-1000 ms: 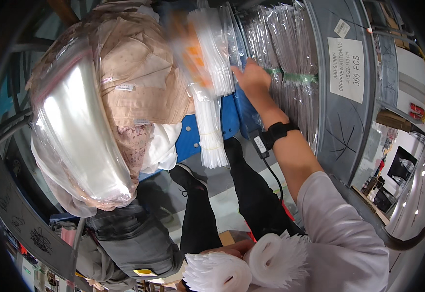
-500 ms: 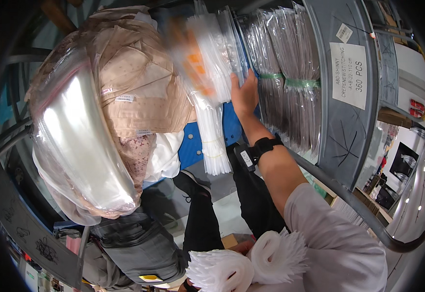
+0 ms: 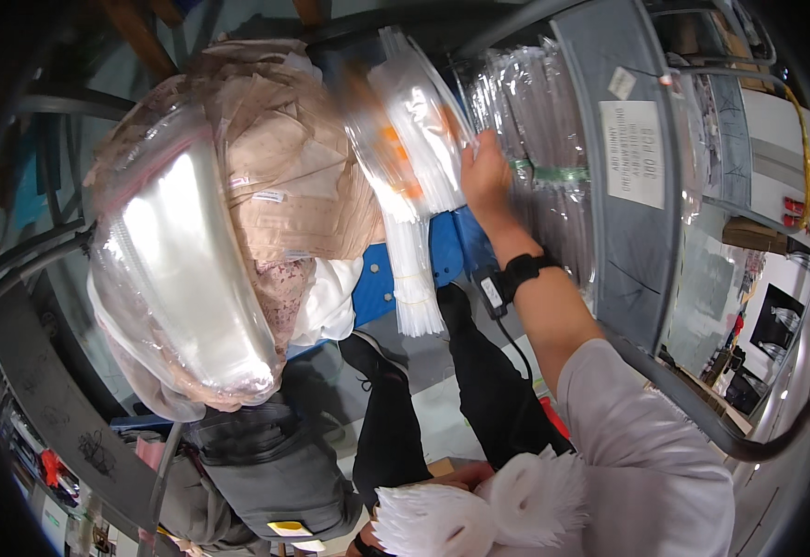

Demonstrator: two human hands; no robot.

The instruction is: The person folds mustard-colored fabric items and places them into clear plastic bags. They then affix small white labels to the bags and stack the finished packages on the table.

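My right hand [image 3: 485, 174] is raised to a shelf and grips the edge of a stack of clear flat packets with orange marks [image 3: 405, 148], which is blurred. A black strap [image 3: 519, 272] is on that wrist. Just right of the hand, bundles of clear bags with a green band [image 3: 553, 173] stand in a grey bin [image 3: 641, 269]. At the bottom edge, my left hand [image 3: 463, 476] is mostly hidden and holds two white ruffled bundles [image 3: 479, 515].
A big clear bag stuffed with beige and pink cloth [image 3: 228, 241] hangs at the left. Long white strips [image 3: 416, 288] hang over a blue panel [image 3: 377, 283]. My dark trouser legs [image 3: 442, 408] and a grey bag [image 3: 265, 473] are below.
My right hand has dropped slightly from the bin's clear bags to the packet stack, and the stack has swung down and to the right. The white bundles stay low.
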